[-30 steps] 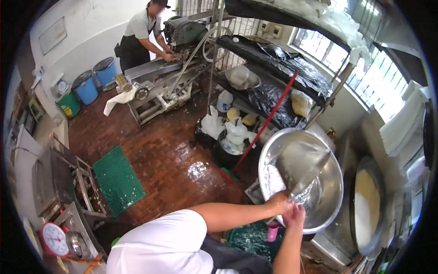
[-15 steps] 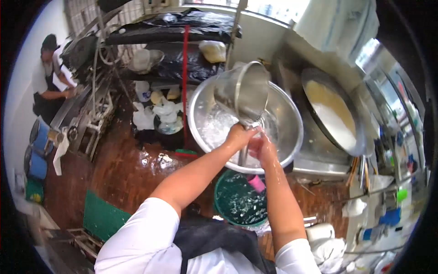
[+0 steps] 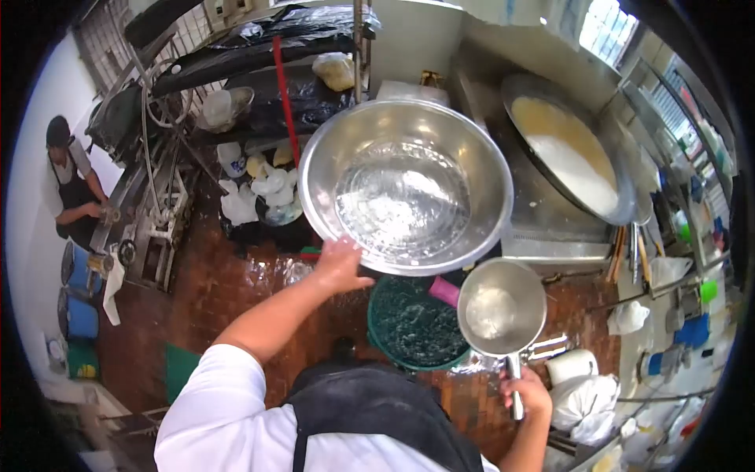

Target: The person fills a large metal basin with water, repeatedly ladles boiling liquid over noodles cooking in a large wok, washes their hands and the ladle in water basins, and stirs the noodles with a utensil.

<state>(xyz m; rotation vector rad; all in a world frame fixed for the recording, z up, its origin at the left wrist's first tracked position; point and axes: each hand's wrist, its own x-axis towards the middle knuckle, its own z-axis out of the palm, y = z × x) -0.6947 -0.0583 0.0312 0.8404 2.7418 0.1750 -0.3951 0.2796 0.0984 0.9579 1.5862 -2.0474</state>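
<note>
A large steel basin (image 3: 405, 185) with some clear liquid in its bottom fills the upper middle. My left hand (image 3: 342, 266) rests at the basin's near left rim, thumb apart from the other fingers. Below and right of the basin, my right hand (image 3: 525, 393) is wrapped round the handle of a steel saucepan (image 3: 501, 307), whose inside faces up. Between the two hands stands a green tub (image 3: 417, 322) on the floor, holding water. A pink cup (image 3: 444, 291) sits at the tub's upper edge.
A wide pan (image 3: 566, 149) with white and yellowish contents rests on the steel counter (image 3: 550, 236) at right. White bags (image 3: 586, 405) lie low right. A red pole (image 3: 285, 102) stands near the shelves. Another person (image 3: 75, 181) works at a machine far left.
The saucepan has come down from above the basin to its lower right, held in my right hand. My left hand has moved away from it to the basin's rim.
</note>
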